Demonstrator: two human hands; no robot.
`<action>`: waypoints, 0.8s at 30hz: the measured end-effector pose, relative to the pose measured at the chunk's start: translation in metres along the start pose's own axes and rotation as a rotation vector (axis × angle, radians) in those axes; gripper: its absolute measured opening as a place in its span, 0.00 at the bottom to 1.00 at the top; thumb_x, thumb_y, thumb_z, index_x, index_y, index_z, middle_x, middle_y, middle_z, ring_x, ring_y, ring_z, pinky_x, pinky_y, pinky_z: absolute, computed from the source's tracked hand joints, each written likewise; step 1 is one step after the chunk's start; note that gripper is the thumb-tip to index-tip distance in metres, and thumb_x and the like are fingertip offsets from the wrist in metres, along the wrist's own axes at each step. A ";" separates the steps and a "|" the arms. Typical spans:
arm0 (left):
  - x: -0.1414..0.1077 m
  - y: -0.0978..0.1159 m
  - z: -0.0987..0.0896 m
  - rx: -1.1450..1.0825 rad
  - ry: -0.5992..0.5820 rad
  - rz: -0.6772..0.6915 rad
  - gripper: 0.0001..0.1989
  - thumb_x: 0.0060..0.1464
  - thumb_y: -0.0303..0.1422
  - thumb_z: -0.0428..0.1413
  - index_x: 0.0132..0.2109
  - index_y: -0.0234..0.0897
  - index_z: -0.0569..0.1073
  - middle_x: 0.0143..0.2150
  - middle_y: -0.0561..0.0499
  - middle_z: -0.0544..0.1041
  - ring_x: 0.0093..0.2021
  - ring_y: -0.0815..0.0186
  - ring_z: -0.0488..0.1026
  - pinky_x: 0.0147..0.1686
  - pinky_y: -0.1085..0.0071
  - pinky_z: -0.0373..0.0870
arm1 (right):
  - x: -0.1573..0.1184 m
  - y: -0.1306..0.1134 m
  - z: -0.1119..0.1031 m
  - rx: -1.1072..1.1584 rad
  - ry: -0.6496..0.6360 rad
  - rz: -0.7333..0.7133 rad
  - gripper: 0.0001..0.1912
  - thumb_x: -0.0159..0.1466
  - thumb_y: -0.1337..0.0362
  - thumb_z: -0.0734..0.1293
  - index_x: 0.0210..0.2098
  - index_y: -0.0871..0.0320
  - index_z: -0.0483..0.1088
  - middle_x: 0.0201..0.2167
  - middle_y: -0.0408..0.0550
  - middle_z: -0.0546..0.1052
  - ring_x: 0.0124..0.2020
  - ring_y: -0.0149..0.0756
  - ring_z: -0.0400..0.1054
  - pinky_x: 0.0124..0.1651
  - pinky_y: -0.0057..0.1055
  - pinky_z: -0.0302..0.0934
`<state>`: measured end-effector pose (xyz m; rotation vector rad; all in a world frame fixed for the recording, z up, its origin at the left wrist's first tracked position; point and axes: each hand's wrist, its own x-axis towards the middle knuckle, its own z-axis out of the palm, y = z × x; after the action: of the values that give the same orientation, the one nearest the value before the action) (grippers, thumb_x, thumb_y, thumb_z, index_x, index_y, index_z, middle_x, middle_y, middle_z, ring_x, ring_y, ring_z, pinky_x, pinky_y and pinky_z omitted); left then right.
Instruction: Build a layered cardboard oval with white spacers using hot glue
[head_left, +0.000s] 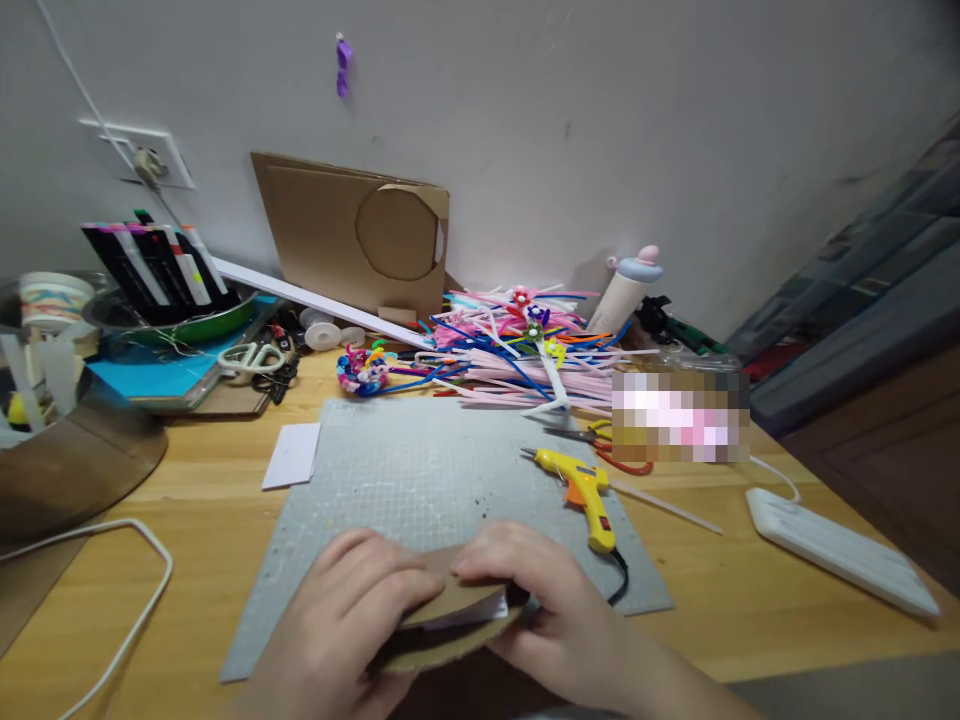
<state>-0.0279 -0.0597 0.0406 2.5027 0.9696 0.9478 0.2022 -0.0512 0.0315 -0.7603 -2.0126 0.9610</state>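
Both hands hold a round cardboard piece [450, 600] above the near edge of the grey cutting mat [420, 470]. It looks like two cardboard layers with a gap between them, and something white shows in the gap. My left hand [352, 610] grips the left side, fingers on top and thumb hidden below. On the right side, my right hand [547, 610] has its fingers pressing the upper layer and its thumb under the lower one. To the right on the mat lies a yellow glue gun [581, 488], its black cord running toward my right hand.
Behind the mat lie many coloured pipe cleaners [495, 360] and orange-handled scissors [622, 458]. A cardboard sheet with a circular cut [315, 215] leans on the wall. A white card [291, 456] lies left, a white power strip [840, 550] right, and markers [161, 265] stand back left.
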 end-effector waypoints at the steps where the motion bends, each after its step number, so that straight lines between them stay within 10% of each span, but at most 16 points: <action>1: 0.000 0.000 0.000 -0.010 -0.007 -0.014 0.20 0.48 0.23 0.56 0.48 0.45 0.69 0.40 0.50 0.78 0.39 0.62 0.75 0.41 0.67 0.71 | 0.000 0.001 -0.001 -0.011 -0.008 0.006 0.20 0.58 0.74 0.67 0.48 0.51 0.67 0.40 0.46 0.76 0.42 0.37 0.69 0.46 0.35 0.61; 11: -0.003 0.005 0.006 -0.090 0.066 -0.073 0.15 0.49 0.24 0.57 0.44 0.43 0.70 0.36 0.52 0.78 0.36 0.66 0.76 0.35 0.74 0.71 | -0.009 0.016 0.005 0.061 0.057 -0.029 0.12 0.62 0.67 0.68 0.45 0.52 0.70 0.39 0.49 0.79 0.40 0.37 0.72 0.44 0.34 0.64; 16: 0.007 -0.001 0.009 -0.335 0.206 -0.388 0.04 0.50 0.31 0.61 0.35 0.42 0.74 0.30 0.54 0.77 0.30 0.67 0.74 0.29 0.74 0.70 | -0.001 0.019 0.009 0.262 0.260 0.199 0.14 0.60 0.60 0.71 0.45 0.51 0.68 0.42 0.47 0.75 0.43 0.39 0.71 0.44 0.32 0.65; 24: 0.012 -0.019 0.046 -0.796 0.423 -0.814 0.30 0.43 0.43 0.65 0.52 0.37 0.70 0.44 0.47 0.79 0.43 0.59 0.76 0.42 0.67 0.73 | 0.004 0.031 0.022 0.541 0.500 0.332 0.26 0.53 0.50 0.75 0.47 0.53 0.69 0.41 0.47 0.76 0.41 0.41 0.70 0.44 0.33 0.66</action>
<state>0.0001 -0.0393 0.0035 1.1218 1.2434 1.2377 0.1876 -0.0398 -0.0018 -0.9246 -1.1432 1.2797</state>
